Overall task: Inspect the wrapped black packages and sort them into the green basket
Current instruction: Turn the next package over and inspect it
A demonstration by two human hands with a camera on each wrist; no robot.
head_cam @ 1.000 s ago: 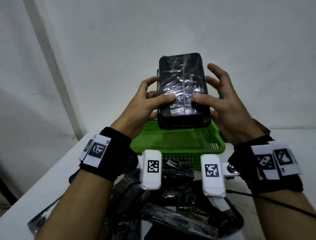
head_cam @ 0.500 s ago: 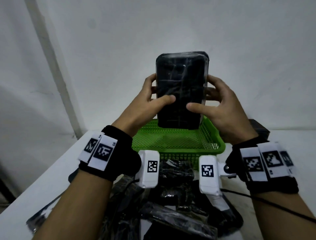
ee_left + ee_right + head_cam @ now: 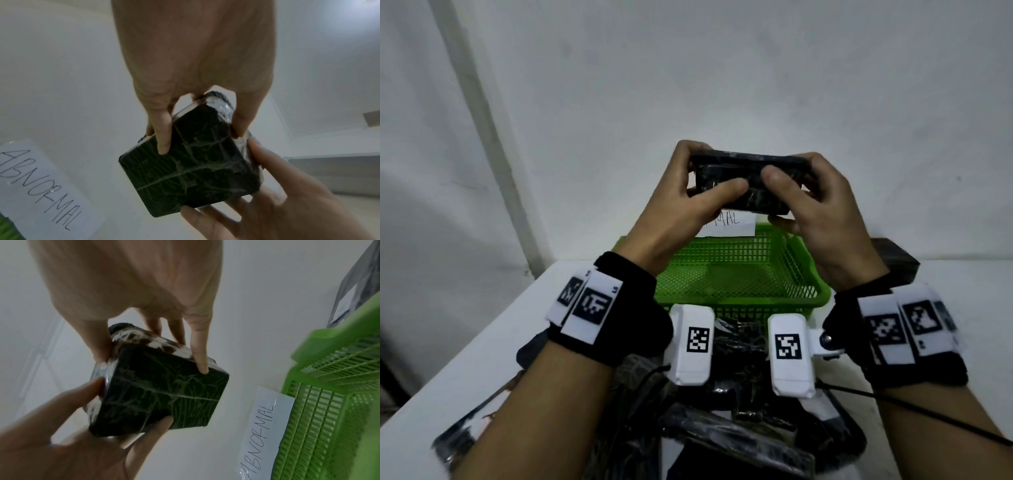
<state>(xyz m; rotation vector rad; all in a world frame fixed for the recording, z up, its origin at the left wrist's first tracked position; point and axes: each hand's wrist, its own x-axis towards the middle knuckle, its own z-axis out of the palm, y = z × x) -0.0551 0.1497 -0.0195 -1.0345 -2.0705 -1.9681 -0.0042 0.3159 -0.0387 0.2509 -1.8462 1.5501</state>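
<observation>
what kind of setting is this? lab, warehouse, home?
Probably a makeshift inspection or sorting station, not a home. A plain white table against a bare wall holds a green basket with a handwritten ABNORMAL label, and a pile of wrapped black packages lies in front.

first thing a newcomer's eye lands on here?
The wrapped black package, gripped by the left hand and the right hand in the air above the green basket. Next, the paper sign reading ABNORMAL behind the basket, and the pile of black packages nearest the person.
</observation>
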